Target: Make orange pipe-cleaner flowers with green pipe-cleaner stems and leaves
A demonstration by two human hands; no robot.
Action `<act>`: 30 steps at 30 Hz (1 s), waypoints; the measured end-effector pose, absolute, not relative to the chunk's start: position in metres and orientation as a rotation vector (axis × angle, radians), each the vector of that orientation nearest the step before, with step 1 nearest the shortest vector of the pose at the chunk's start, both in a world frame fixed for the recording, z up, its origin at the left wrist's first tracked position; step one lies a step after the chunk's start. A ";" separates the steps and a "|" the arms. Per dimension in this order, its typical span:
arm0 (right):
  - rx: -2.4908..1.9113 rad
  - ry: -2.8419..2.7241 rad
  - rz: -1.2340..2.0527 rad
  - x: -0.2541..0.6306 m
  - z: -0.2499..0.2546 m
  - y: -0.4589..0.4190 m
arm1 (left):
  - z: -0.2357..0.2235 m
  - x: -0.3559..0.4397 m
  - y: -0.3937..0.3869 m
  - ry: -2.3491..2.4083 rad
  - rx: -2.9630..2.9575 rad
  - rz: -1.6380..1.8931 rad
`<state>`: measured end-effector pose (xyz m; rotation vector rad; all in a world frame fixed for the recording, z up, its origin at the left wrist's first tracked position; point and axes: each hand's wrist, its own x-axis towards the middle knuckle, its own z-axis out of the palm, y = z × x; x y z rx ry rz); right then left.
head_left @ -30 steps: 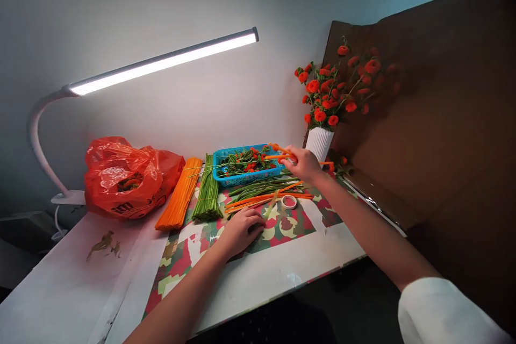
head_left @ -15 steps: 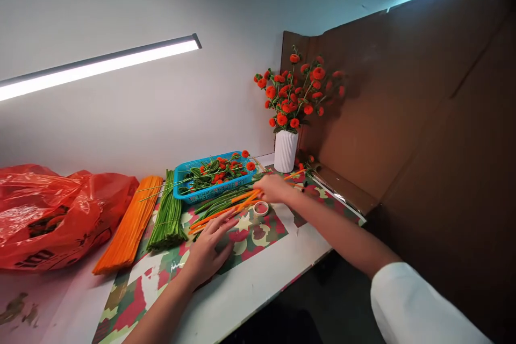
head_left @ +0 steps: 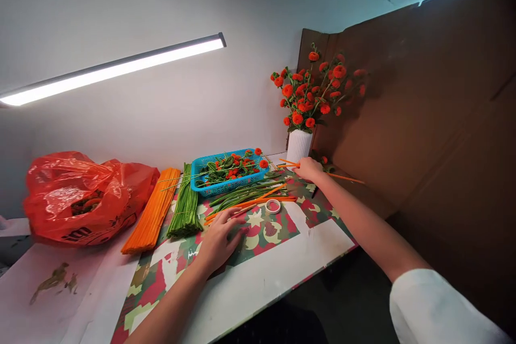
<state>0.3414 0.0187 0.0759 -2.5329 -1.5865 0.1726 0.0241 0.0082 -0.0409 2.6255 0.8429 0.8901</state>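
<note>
My right hand (head_left: 308,168) is closed around a few orange pipe cleaners (head_left: 344,178) just in front of the white ribbed vase (head_left: 299,146). Their ends stick out on both sides of the fist. My left hand (head_left: 221,241) rests on the table with its fingers stretched out, close to other loose orange pipe cleaners (head_left: 278,199). Loose green stems (head_left: 242,193) lie behind these. A small roll of tape (head_left: 273,206) sits between my hands. Whether the left fingertips touch the orange pipe cleaners I cannot tell.
A blue basket (head_left: 220,188) holds red-orange flowers and green leaves. Left of it lie bundles of green (head_left: 185,201) and orange pipe cleaners (head_left: 152,212), then a red plastic bag (head_left: 116,220). Red-orange flowers (head_left: 306,91) fill the vase. Brown cardboard (head_left: 403,107) stands at the right.
My right hand has moved away from the loose orange pipe cleaners towards the vase, carrying a few. My left hand stays about where it was on the table. The view has shifted slightly.
</note>
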 end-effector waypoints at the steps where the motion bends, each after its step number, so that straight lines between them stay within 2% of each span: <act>1: -2.494 -1.584 0.178 0.337 0.080 0.019 | -0.041 0.024 0.008 0.843 2.594 0.909; 5: -2.176 -1.733 0.300 0.300 0.092 0.012 | -0.031 0.029 0.006 0.820 2.341 0.997; 11: -1.544 -2.009 0.919 0.216 0.086 0.000 | 0.019 0.057 0.013 0.716 1.510 1.239; 14: -1.288 -1.963 1.270 0.192 0.087 0.002 | 0.048 0.062 0.024 0.722 1.366 1.337; 18: -0.968 -1.630 1.539 0.173 0.095 0.011 | 0.084 0.060 0.033 0.733 1.399 1.384; 21: -0.832 -1.370 1.452 0.162 0.101 0.016 | 0.108 0.062 0.032 0.793 1.473 1.364; 24: -0.738 -1.406 1.370 0.156 0.107 0.014 | 0.128 0.063 0.031 0.786 1.431 1.391; 28: -0.863 -1.476 0.711 0.157 0.112 0.000 | 0.143 0.048 0.026 0.813 1.364 1.734; 30: -0.847 -1.431 0.559 0.156 0.112 -0.007 | 0.146 0.036 0.020 0.908 1.429 1.787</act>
